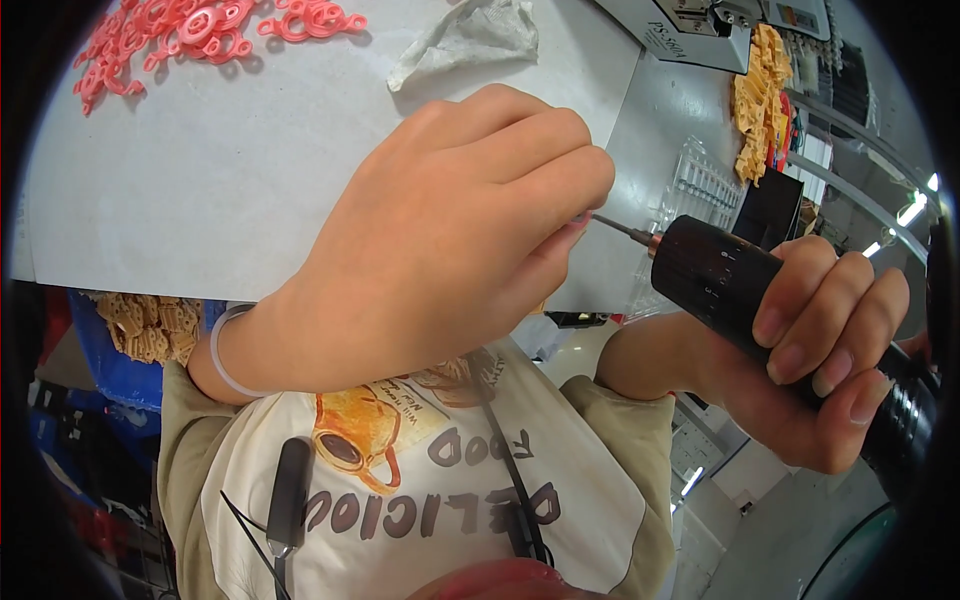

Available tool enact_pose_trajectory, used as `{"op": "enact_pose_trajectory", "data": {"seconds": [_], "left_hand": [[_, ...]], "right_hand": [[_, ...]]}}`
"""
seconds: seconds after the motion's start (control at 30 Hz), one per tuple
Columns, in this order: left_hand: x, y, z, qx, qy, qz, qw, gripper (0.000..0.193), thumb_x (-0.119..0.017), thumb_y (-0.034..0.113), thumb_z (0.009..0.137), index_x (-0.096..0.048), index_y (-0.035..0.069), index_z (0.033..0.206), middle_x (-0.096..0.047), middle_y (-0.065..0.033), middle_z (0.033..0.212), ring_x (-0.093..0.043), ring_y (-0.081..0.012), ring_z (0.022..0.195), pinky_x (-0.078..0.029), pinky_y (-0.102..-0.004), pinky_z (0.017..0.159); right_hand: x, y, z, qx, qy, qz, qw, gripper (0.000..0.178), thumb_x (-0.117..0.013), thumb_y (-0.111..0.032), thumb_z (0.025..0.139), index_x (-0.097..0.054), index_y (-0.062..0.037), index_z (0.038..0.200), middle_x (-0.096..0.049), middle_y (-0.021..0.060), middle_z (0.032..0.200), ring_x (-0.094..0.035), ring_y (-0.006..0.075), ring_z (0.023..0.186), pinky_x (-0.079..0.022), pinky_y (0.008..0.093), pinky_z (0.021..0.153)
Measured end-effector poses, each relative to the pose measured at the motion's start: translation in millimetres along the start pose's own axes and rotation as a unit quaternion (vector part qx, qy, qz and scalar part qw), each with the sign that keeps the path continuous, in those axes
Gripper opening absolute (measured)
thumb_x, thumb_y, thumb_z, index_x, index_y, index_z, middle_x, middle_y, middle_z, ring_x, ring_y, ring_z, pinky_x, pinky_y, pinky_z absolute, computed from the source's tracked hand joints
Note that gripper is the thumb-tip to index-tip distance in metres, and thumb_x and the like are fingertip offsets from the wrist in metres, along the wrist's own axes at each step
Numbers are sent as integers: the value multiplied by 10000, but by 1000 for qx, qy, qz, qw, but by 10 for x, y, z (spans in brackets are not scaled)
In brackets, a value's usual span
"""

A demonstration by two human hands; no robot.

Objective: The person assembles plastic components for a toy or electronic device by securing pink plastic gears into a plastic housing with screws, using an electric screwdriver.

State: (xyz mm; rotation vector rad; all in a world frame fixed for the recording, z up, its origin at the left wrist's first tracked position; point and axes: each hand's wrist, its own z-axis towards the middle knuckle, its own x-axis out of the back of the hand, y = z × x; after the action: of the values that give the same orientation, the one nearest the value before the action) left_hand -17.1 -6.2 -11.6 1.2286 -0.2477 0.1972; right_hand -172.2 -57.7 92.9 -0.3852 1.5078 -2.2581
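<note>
Sideways, black electric screwdriver [725, 280] in right hand [800, 370] grip, bit pointing left, left hand [440, 250] fingertips pinched at tip.

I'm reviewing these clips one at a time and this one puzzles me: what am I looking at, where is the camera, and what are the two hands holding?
The single picture comes from a wide fisheye camera on a person's head, looking down, so straight edges bend near the rim. No machine is at work, only two bare hands. The right hand has its grip around a black electric screwdriver, whose thin bit points at the fingertips of the left hand. That hand is closed; anything it pinches is hidden. Behind lies a white table with pink plastic parts, a crumpled clear bag, tan plastic parts and a clear ribbed tray. Below is the person's printed shirt.
</note>
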Motion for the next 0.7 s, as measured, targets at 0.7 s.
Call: {"op": "enact_pose_trajectory", "data": {"seconds": [0.7], "left_hand": [[-31,-18,-4,-14,5,0,1000,222,-693,-27,688,-604,74,865,-647,-37,969,-597,-271,1015,-485,-355,846]], "right_hand": [[265,-177,520,65,36,111,991,197,-581,-203,786,-427,-116,697,-442,0,622,-461,101,523,-403,254,532]]}}
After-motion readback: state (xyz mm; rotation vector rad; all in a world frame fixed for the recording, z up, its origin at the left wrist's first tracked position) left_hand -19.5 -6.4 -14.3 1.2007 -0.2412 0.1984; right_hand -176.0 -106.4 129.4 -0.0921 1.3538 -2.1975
